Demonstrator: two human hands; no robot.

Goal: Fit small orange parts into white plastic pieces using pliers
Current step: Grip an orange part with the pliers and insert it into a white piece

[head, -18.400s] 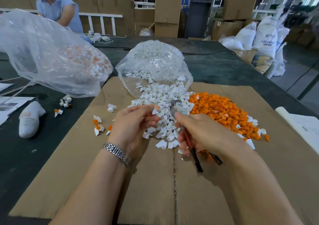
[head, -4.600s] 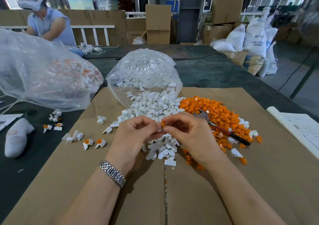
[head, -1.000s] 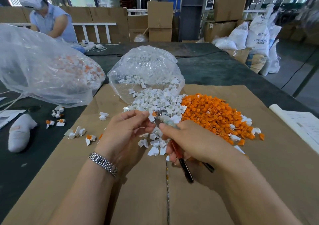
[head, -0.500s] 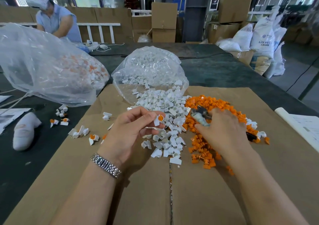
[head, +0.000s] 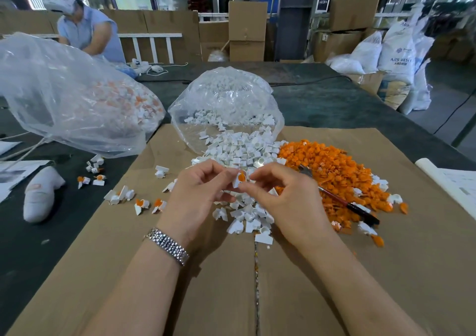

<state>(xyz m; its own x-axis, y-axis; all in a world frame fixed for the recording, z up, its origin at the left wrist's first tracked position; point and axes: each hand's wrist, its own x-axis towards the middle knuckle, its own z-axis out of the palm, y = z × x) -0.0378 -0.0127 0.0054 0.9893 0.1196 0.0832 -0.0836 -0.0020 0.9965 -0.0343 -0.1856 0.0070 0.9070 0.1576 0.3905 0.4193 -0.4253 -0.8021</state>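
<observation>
You're pinching one small white plastic piece (head: 236, 180) with its orange insert between left hand (head: 198, 194) and right hand (head: 286, 196), just above the loose white heap (head: 242, 153). Red-handled pliers (head: 342, 199) are lying idle right of the heap; a few finished, heaps left.

I can read print only on the white woven sacks (head: 396, 50) stacked at the far right beside the table. The front sack carries a small blue logo with a short word next to it, too blurred for me to read. Below it stands a dark line reading "ABS RESIN", its last letters partly cut by a fold. A smaller line underneath is illegible to me.
</observation>
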